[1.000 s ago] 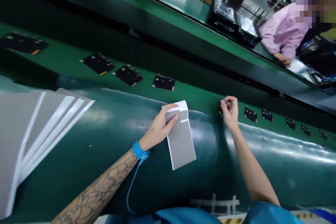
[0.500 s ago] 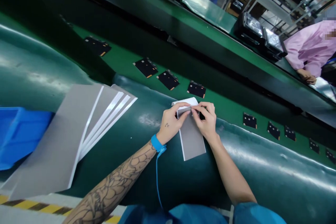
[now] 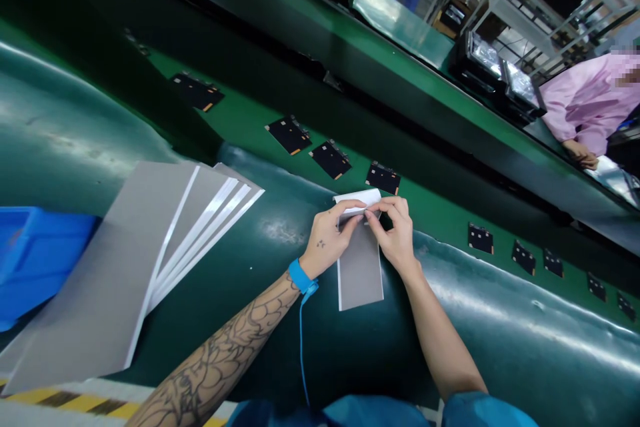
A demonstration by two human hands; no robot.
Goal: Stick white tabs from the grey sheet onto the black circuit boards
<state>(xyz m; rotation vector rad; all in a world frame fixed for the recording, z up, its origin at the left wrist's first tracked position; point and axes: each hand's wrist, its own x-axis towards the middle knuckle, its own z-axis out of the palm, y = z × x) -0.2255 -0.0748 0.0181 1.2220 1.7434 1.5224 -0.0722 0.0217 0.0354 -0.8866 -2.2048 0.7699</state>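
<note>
A small grey sheet (image 3: 360,270) with a white backing lies on the dark green bench edge. My left hand (image 3: 330,238) grips its top left corner, fingers closed on it. My right hand (image 3: 395,230) pinches the top of the same sheet, where the white backing curls up. A blue wrist strap (image 3: 301,276) with a cord is on my left wrist. Just beyond my hands, black boards (image 3: 383,177) lie in a row on the green conveyor belt (image 3: 250,121).
A fanned stack of larger grey sheets (image 3: 130,260) lies to the left, beside a blue bin (image 3: 35,257). More black boards (image 3: 480,238) run off to the right. Across the line, a person in a pink coat (image 3: 585,103) works near black trays (image 3: 493,67).
A second ago my right hand was at a black board on the belt; it has come left to the sheet's top, beside my left hand. The view has shifted left, showing the blue bin.
</note>
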